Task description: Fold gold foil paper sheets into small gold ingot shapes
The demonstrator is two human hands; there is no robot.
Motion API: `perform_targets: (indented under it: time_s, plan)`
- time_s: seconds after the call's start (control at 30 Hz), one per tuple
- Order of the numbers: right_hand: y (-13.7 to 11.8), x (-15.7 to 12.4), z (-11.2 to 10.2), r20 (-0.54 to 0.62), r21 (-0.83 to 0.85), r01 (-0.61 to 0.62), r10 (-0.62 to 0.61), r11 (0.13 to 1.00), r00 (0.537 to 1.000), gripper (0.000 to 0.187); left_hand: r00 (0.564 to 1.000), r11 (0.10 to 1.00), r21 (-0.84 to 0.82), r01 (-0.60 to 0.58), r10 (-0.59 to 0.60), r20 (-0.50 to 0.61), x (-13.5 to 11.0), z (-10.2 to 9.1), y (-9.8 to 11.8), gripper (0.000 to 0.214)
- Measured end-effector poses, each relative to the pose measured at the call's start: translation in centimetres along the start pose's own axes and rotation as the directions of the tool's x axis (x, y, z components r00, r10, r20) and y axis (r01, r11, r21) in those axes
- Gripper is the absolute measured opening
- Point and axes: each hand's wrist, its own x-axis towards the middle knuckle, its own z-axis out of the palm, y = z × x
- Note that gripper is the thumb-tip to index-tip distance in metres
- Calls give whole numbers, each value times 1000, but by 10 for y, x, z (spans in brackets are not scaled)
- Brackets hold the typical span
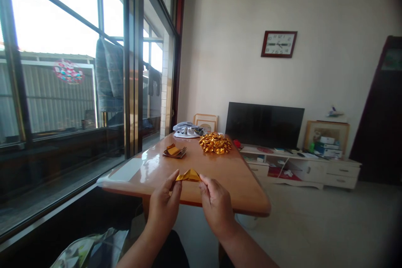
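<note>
A small folded piece of gold paper (189, 175) is pinched between both my hands just above the near edge of the glossy wooden table (226, 171). My left hand (163, 208) grips its left end, fingers closed. My right hand (215, 205) grips its right end the same way. Farther back on the table lies a flat stack of gold paper sheets (175, 151). A heap of finished gold folded pieces (215, 143) sits beyond it.
A bundle of grey cloth (187, 130) lies at the table's far end. Large windows run along the left. A dark television (264, 124) stands on a low white cabinet (314, 166) at the back wall, with a clock (279, 44) above.
</note>
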Motion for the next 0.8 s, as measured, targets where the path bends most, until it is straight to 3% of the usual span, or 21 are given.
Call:
perform_targets:
  time_s: [0.1, 0.23, 0.47, 0.6, 0.8]
  plan:
    - [5, -3, -1, 4, -51, 37, -37, 998, 999, 32, 1000, 1000, -5, 13, -13, -12, -3, 3, 3, 48]
    - [8, -6, -2, 4, -78, 63, -63, 995, 998, 33, 998, 1000, 18, -14, 15, -65, -4, 6, 6, 33]
    - [17, -14, -9, 21, -122, 60, -58, 991, 998, 31, 999, 998, 58, 20, -22, 31, -4, 15, 3, 33]
    - [24, -17, -15, 14, -124, 20, -19, 992, 1000, 30, 990, 997, 23, 77, -79, 118, -6, 25, 1, 37]
    - [23, -16, -20, 54, -88, -118, 123, 989, 991, 41, 984, 993, 115, 40, -59, 166, -5, 30, 8, 39]
